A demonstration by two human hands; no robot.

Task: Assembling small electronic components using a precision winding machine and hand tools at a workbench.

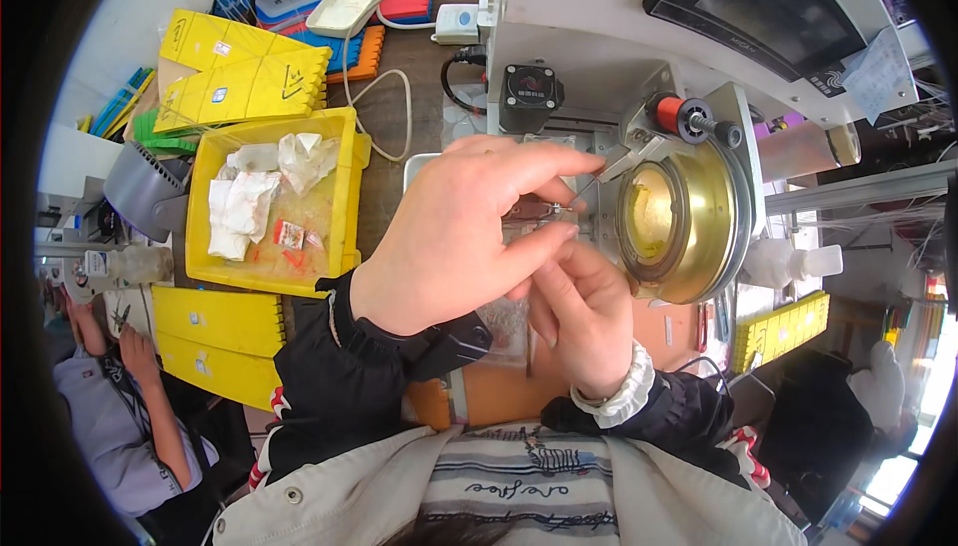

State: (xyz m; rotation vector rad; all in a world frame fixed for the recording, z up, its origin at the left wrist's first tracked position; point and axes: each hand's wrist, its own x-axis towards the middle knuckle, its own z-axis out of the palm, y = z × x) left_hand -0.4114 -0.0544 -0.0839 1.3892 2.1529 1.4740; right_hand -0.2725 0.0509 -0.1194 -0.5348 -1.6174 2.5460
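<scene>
My left hand [449, 222] reaches in from the left, its fingers curved and its index finger stretched to a thin metal piece on the machine. Its thumb tip meets the fingertips of my right hand [591, 311], which are pinched together. Whatever either hand holds is too small or hidden to name. In the gap between my left thumb and fingers shows a small metal fitting [556, 210]. Just right of my hands is a round gold-coloured wheel [649, 217] on the machine. Above it sits a spool of red thread or wire [679, 115].
A yellow tray [354, 182] with white packets and small red bits stands to the left. Yellow ridged boards [244, 67] lie behind it. A black motor [529, 97] and a dark screen [758, 12] are at the back. Another person [110, 426] works at far left.
</scene>
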